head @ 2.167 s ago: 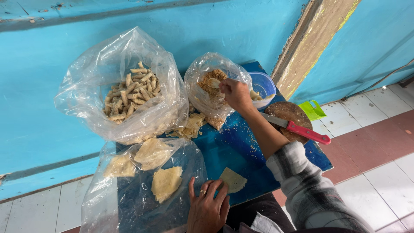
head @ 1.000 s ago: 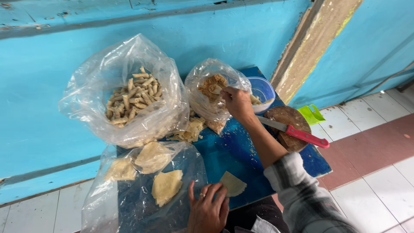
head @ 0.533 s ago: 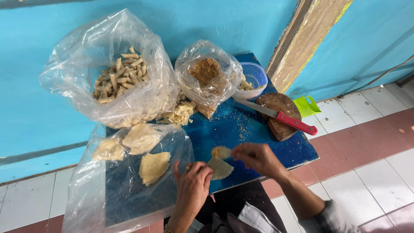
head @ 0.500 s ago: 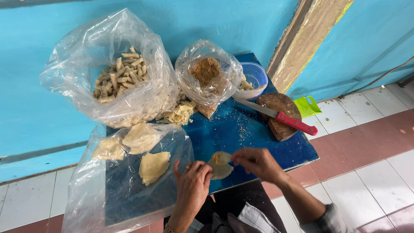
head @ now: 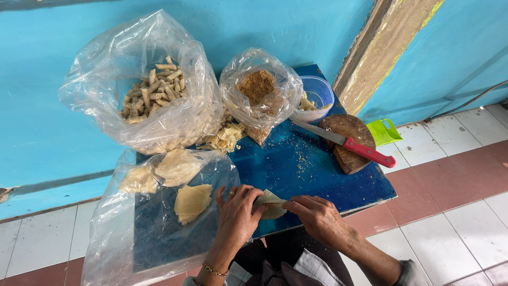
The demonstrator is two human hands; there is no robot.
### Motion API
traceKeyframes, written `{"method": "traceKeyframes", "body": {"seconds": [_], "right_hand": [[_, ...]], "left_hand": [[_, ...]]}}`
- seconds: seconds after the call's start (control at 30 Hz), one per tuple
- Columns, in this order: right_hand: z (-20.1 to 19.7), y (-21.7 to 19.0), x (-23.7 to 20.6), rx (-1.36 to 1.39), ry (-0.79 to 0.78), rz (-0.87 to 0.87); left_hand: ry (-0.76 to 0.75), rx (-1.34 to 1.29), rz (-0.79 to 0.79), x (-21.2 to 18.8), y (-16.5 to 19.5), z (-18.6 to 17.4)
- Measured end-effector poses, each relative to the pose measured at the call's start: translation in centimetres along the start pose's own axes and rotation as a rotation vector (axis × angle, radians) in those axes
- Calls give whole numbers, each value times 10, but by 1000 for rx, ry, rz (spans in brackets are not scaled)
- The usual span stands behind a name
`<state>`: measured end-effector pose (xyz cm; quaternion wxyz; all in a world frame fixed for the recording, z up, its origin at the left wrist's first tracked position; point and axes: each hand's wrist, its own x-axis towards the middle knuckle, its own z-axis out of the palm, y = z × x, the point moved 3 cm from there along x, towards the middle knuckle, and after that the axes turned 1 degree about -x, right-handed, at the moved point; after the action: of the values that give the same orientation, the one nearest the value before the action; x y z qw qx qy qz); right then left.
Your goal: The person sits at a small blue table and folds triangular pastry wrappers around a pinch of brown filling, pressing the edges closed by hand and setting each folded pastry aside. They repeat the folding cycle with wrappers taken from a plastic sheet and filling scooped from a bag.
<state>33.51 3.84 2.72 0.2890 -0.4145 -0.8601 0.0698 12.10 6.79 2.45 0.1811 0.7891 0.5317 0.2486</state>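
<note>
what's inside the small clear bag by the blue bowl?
The small clear bag holds brown crumbly filling heaped near its top. The crinkled plastic hides how far down the filling reaches.

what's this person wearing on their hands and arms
Both hands are bare, no gloves. The left hand has a ring on one finger and a thin gold-coloured chain bracelet at the wrist. The right hand wears nothing; a grey sleeve sits pushed up that forearm.

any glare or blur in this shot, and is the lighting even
Head view: soft, even daylight with only faint shadows; glare shows on the crinkled clear bags, strongest on the big plastic bag, and a mild sheen on the blue table; both hands and the wrapper look sharp; edges bend slightly.
</note>
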Motion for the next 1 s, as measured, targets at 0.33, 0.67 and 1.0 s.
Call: {"method": "traceKeyframes", "body": {"seconds": [0.33, 0.67, 1.0], "right_hand": [[-4, 2, -11, -168, -27, -46], [-57, 7, 25, -55, 77, -39], [8, 109, 248, -641, 101, 52]], "left_hand": [[-74, -30, 25, 1, 1, -4], [47, -35, 160, 4, 13, 15], [92, -78, 134, -8, 0, -6]]}}
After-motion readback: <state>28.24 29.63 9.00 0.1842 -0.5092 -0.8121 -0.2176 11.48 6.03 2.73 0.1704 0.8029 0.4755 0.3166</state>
